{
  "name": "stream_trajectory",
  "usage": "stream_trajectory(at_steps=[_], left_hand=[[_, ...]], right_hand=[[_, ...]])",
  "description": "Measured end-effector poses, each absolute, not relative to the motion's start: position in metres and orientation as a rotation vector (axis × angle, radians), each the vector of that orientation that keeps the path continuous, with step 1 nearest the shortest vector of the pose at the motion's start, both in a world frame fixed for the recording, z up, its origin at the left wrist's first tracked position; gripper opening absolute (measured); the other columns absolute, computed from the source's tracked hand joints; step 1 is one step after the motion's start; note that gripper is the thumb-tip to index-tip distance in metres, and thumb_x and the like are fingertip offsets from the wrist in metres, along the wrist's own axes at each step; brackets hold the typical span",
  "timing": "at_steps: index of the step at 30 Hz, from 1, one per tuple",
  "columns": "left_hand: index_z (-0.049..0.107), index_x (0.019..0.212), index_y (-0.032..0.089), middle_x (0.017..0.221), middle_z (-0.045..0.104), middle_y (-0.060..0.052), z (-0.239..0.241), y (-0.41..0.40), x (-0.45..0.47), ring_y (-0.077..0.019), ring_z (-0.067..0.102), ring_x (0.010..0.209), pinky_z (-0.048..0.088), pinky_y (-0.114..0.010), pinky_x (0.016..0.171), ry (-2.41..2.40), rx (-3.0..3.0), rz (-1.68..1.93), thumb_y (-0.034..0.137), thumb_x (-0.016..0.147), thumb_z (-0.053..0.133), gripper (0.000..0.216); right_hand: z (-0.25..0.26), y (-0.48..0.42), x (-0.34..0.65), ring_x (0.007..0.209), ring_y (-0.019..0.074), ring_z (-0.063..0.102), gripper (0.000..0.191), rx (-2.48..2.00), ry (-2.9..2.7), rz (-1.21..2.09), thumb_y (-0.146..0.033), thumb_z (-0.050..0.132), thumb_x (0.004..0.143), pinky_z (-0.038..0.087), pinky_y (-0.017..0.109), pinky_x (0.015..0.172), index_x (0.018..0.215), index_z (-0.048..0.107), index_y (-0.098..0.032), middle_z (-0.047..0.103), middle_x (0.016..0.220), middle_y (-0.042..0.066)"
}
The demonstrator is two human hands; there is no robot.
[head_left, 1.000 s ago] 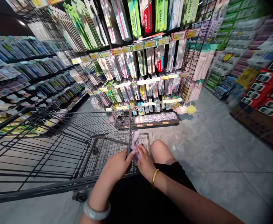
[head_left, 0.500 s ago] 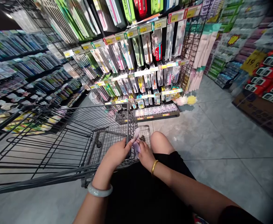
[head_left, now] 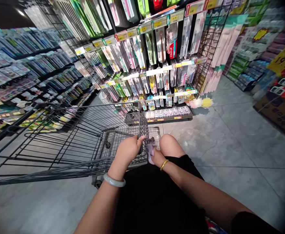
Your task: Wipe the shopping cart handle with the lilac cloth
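Step in hand: by the look of it, wiping the near corner post (head_left: 140, 122) of the shopping cart (head_left: 66, 143) with a lilac cloth (head_left: 150, 151).
Left hand: the left hand (head_left: 129, 150) curls shut around the foot of that post, thumb laid over the top, steadying the cart.
Right hand: the right hand (head_left: 157, 158) bunches its fingers on the cloth and presses it to the outside of the cart's corner; the cloth hides the fingertips.
Cloth: low on the cart's near corner, touching the wire, between the two hands.
Next move calls for: as I judge it, a firm left grip so the cart does not roll, and the cloth slid along the thin wire without snagging in the mesh.
In the way: the person's bare knee (head_left: 170, 146) sits just beside the cart's corner and crowds the right hand.
Beyond the cart: a rack of toothbrush packs (head_left: 157, 61), with a low tray of small boxes (head_left: 168, 112) at its foot.
Right of the cart: grey tiled floor (head_left: 230, 146); stacked goods (head_left: 276, 94) stand well apart.
Wrists: pale bangle (head_left: 113, 180) on the left, gold bangle (head_left: 163, 164) on the right.
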State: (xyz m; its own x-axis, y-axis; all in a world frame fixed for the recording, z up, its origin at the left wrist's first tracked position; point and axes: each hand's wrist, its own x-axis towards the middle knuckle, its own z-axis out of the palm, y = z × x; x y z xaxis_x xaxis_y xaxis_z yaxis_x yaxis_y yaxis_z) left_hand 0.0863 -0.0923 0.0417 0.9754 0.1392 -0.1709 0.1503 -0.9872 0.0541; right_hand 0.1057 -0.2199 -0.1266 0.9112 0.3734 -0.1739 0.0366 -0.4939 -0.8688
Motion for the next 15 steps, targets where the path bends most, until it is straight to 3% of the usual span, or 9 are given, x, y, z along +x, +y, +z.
stream_trajectory(at_steps=[2, 7, 10, 13, 15], left_hand=[[0.064, 0.088, 0.018, 0.082, 0.070, -0.010, 0.044, -0.096, 0.087, -0.0248, 0.066, 0.078, 0.043, -0.031, 0.066, 0.257, 3.079, -0.229, 0.066, 0.092, 0.003, 0.078], [0.067, 0.101, 0.019, 0.087, 0.071, -0.010, 0.056, -0.096, 0.075, -0.0234, 0.066, 0.085, 0.044, -0.028, 0.071, 0.258, 3.172, -0.142, 0.065, 0.093, 0.012, 0.072], [0.066, 0.114, 0.024, 0.095, 0.073, -0.009, 0.065, -0.081, 0.056, -0.0232, 0.066, 0.092, 0.044, -0.032, 0.085, 0.162, 3.161, -0.127, 0.066, 0.093, 0.020, 0.066], [0.062, 0.125, 0.025, 0.102, 0.073, -0.008, 0.070, -0.058, 0.034, -0.0237, 0.065, 0.101, 0.029, -0.040, 0.110, 0.006, 3.147, -0.134, 0.067, 0.091, 0.028, 0.064], [0.060, 0.129, 0.026, 0.107, 0.072, -0.008, 0.068, -0.042, 0.022, -0.0244, 0.063, 0.107, 0.015, -0.045, 0.117, -0.033, 3.163, -0.106, 0.066, 0.091, 0.030, 0.062]], right_hand=[[-0.122, -0.221, 0.108, 0.107, 0.0235, 0.059, 0.058, -2.046, -0.292, 0.419, -0.004, 0.052, 0.071, 0.046, 0.038, 0.097, 0.127, 0.053, -0.020, 0.064, 0.108, 0.008], [-0.082, -0.225, 0.103, 0.120, 0.0216, 0.051, 0.059, -1.866, -0.451, 0.015, -0.012, 0.049, 0.076, 0.040, 0.039, 0.106, 0.134, 0.048, -0.025, 0.055, 0.129, 0.007], [-0.098, -0.224, 0.097, 0.124, 0.0237, 0.047, 0.064, -1.914, -0.405, 0.055, -0.008, 0.049, 0.072, 0.037, 0.042, 0.109, 0.135, 0.048, -0.020, 0.051, 0.132, 0.011], [-0.128, -0.218, 0.090, 0.113, 0.0248, 0.055, 0.066, -1.988, -0.214, 0.380, -0.008, 0.053, 0.070, 0.043, 0.041, 0.101, 0.135, 0.048, -0.015, 0.057, 0.119, 0.013], [-0.135, -0.214, 0.087, 0.104, 0.0226, 0.059, 0.063, -1.935, -0.162, 0.434, -0.012, 0.054, 0.072, 0.048, 0.038, 0.094, 0.135, 0.048, -0.016, 0.061, 0.110, 0.009]])
